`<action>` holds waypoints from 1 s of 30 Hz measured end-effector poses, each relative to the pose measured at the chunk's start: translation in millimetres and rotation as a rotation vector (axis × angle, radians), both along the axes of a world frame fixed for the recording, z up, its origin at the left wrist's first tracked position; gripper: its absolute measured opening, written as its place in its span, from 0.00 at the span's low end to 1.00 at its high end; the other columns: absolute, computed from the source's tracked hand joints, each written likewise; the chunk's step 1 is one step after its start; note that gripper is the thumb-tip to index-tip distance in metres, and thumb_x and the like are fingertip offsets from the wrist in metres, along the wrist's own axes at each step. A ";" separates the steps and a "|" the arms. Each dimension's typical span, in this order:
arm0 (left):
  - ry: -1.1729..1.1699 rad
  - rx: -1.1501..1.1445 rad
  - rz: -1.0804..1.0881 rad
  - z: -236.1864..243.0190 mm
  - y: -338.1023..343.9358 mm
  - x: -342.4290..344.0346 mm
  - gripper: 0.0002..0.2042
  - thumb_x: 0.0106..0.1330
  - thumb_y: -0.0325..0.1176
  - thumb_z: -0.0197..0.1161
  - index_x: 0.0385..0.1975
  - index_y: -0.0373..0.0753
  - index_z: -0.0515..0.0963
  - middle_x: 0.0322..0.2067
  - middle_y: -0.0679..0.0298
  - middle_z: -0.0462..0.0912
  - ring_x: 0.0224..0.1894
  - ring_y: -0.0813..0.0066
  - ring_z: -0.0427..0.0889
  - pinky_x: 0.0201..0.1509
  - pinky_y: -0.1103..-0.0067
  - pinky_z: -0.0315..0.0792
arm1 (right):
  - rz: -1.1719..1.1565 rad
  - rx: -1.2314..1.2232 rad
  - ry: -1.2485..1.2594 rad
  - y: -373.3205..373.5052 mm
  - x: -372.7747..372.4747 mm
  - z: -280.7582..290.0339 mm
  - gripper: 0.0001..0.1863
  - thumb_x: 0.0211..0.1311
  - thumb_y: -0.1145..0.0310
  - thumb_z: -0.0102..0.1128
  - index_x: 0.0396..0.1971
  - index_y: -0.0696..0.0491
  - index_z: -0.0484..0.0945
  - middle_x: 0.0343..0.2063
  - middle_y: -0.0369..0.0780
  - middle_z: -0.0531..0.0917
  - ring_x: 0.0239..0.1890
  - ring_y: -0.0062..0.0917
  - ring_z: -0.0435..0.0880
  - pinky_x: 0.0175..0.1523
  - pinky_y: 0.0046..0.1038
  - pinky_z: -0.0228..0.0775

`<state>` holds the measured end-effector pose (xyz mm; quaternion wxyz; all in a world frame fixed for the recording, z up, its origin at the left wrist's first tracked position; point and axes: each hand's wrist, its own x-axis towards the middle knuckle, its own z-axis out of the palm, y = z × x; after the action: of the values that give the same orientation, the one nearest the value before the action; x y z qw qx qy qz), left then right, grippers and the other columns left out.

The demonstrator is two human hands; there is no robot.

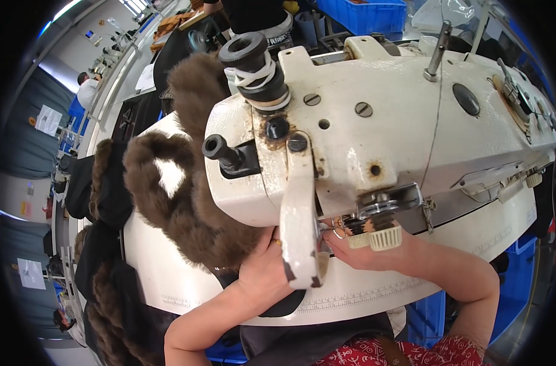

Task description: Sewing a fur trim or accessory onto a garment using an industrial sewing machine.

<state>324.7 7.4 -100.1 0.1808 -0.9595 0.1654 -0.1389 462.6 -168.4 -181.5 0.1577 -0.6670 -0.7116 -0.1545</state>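
My left hand (259, 265) is under the head of a white sewing machine (351, 146), at the lower end of a long brown fur strip (223, 226) with black fabric (281, 302) beneath the hand. Its fingers are bent and partly hidden by the white lever in front. My right hand (369, 256) reaches in from the right below the machine's knobs, fingers curled toward the needle area and largely hidden. What either hand grips cannot be made out. The fur loops across the white table (186, 293) to the left of the machine.
Black pieces with fur trim (101, 287) hang along the table's left edge. Blue crates (357, 15) stand at the back, with another (509, 305) below right. A co-worker in dark clothing (256, 12) is beyond the machine; another person (87, 91) in white is at far left.
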 end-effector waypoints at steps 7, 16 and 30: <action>0.000 -0.081 0.034 4.0 -3.7 -0.5 0.17 0.55 0.40 0.70 0.42 0.42 0.83 0.39 0.62 0.81 0.45 0.67 0.84 0.41 0.71 0.77 | -0.019 0.124 0.073 1.0 -5.7 13.8 0.06 0.39 0.68 0.62 0.19 0.52 0.74 0.26 0.36 0.77 0.25 0.23 0.78 0.22 0.25 0.71; -0.043 -0.093 0.046 2.1 -6.5 3.3 0.14 0.54 0.39 0.70 0.38 0.39 0.82 0.41 0.65 0.80 0.47 0.67 0.78 0.45 0.68 0.70 | -0.028 0.133 0.262 -2.8 -1.9 28.7 0.09 0.46 0.68 0.63 0.29 0.54 0.78 0.40 0.39 0.84 0.28 0.23 0.82 0.28 0.24 0.76; -0.023 -0.055 0.018 5.5 -1.9 -31.2 0.15 0.60 0.35 0.60 0.42 0.34 0.80 0.40 0.60 0.79 0.42 0.68 0.74 0.55 0.71 0.68 | -0.288 0.160 0.584 6.4 -5.4 24.6 0.11 0.61 0.62 0.63 0.28 0.53 0.75 0.20 0.41 0.75 0.18 0.37 0.78 0.22 0.38 0.69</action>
<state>293.6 5.5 -94.5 0.1578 -0.9638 0.1510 -0.1531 457.2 -162.0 -157.0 0.3834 -0.7624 -0.5203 -0.0331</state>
